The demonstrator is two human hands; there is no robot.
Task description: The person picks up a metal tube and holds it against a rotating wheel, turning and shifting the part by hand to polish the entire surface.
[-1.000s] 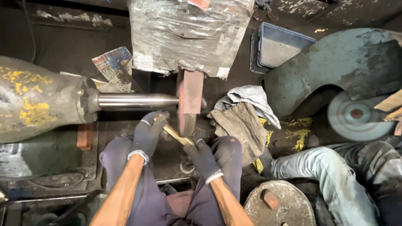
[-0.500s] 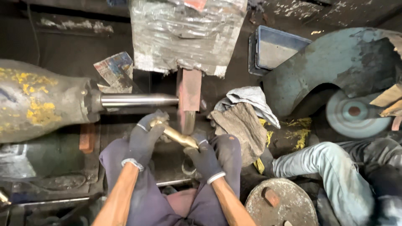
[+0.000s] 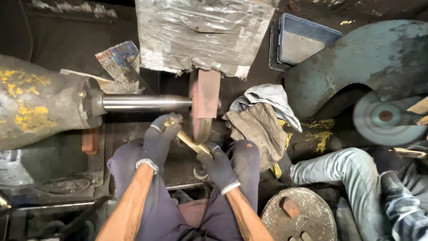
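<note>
Grey-metal motor housing (image 3: pixel 38 105) with yellow paint patches fills the left edge; a polished steel shaft (image 3: pixel 142 102) runs from it rightward to a reddish-brown grinding wheel (image 3: pixel 203 105), seen edge-on and blurred. Above the wheel, a hood wrapped in crumpled plastic sheet (image 3: pixel 200 31). Torn printed paper (image 3: pixel 118 60) lies behind the shaft.

Left hand (image 3: pixel 158 140), dark glove, fingers curled closed around the upper left end of a slim brass-coloured piece (image 3: pixel 189 142). Piece lies slanted, running down to the right, just in front of the wheel's lower edge; whether it touches the wheel cannot be told. Right hand (image 3: pixel 218 166), dark glove, closed on the lower right end of the same piece. Both forearms bare; knees in dark trousers either side of the hands.

Right of the wheel: a heap of grey and brown rags (image 3: pixel 263 116), with yellow dust near them. Further back, a dark blue tray (image 3: pixel 303 42). Bottom centre-right, a round rusty metal disc (image 3: pixel 298 216). Far right: a large blue-green guard (image 3: pixel 370 62) over a second wheel (image 3: pixel 385 118), and another person's leg in light jeans (image 3: pixel 339 172).
</note>
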